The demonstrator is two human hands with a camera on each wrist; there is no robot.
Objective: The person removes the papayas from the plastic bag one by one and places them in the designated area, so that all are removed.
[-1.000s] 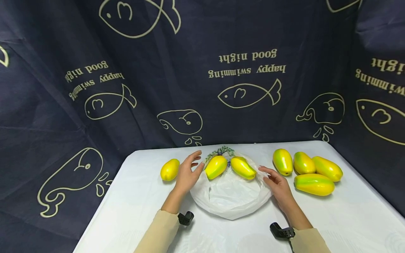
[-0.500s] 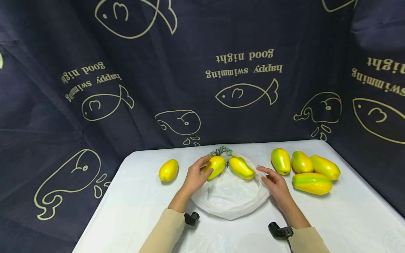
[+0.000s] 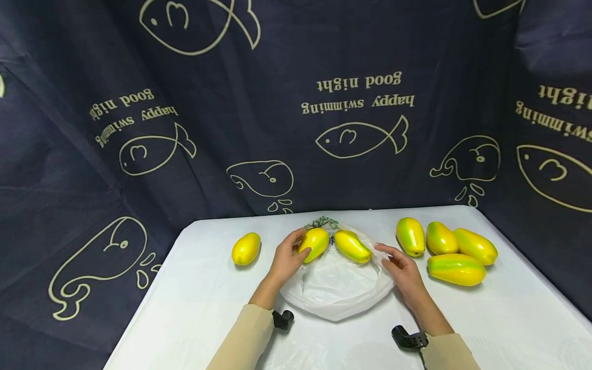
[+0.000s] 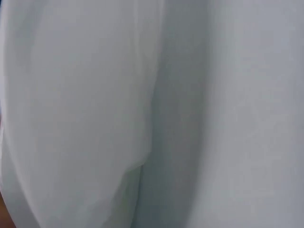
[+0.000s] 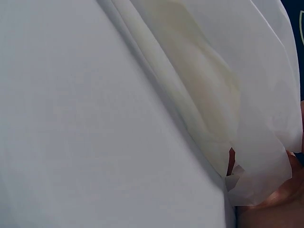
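In the head view, a white plastic bag [image 3: 339,311] lies with its mouth wide, showing a green printed tree at the back. Two yellow-green mangoes are at its far side: a left mango [image 3: 316,244] and a right mango [image 3: 352,246]. My left hand [image 3: 288,259] has fingers and thumb about the left mango's near-left side. My right hand [image 3: 403,267] holds the bag's right rim between thumb and fingers. The bag's pale wall [image 4: 76,114] fills much of the left wrist view. In the right wrist view, bag film [image 5: 266,95] covers part of the right hand [image 5: 280,199].
One loose mango [image 3: 246,249] lies left of the bag on the white table [image 3: 199,308]. Several more, such as a long mango [image 3: 457,270], are grouped on the right. A dark printed curtain [image 3: 277,128] hangs behind the table.
My left hand has moved right, from the gap beside the bag onto the left mango. The right hand stays at the bag's rim. The mangoes lie as before.
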